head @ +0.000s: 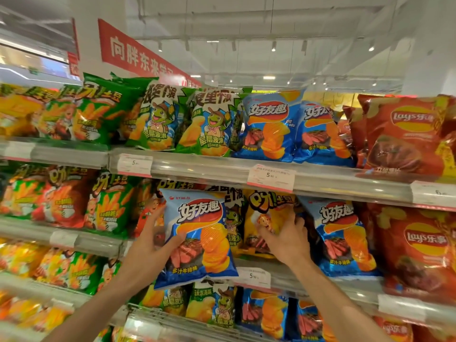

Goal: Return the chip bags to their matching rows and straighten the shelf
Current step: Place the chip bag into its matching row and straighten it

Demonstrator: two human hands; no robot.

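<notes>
My left hand (158, 239) grips a blue chip bag (197, 233) by its left edge and holds it out in front of the middle shelf. My right hand (283, 236) is closed on a yellow chip bag (269, 213) that stands on the middle shelf among the blue and green rows. Behind the blue bag a green turtle bag (233, 223) is partly hidden. To the right on the same shelf stands another blue chip bag (343, 235). The top shelf carries two blue bags (271, 124) beside green turtle bags (209, 122).
Red Lay's bags (414, 245) fill the right end of the shelves. Green and orange bags (74, 201) fill the left section. Clear shelf rails with price tags (271, 177) run along each level. A lower shelf holds more green and blue bags (269, 314).
</notes>
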